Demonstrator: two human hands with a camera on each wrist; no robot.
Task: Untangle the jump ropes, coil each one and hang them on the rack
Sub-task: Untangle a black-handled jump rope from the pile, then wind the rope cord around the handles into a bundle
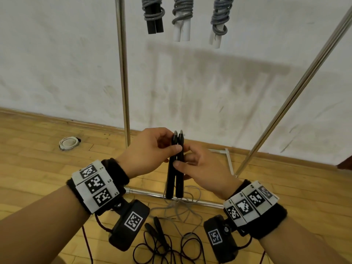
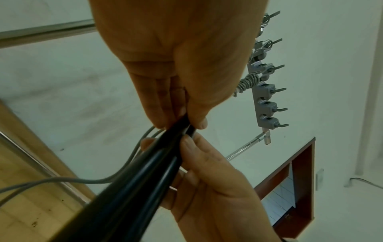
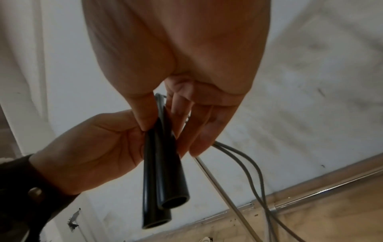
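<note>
- Three coiled jump ropes hang in a row at the top of the head view: one with black handles, one with white handles, and a third with white handles and darker grey cord.
- Two black handles are held side by side, upright, in front of the rack's lower frame; their grey cord trails to the floor.
- The left hand pinches the pair near the top, thumb on the near side and fingers curled behind.
- The right hand grips the same pair lower down, thumb across the front and fingers behind.
- One more rope with a dark cord lies loose in loops on the floor between the wrists.
- The floor is light wooden boards; a scuffed white wall stands behind it.
- A round white fitting sits in the floor to the left.
- The rack has one upright pole on the left, a slanted pole on the right and a bar across the floor; the hands work in the gap between the poles.
</note>
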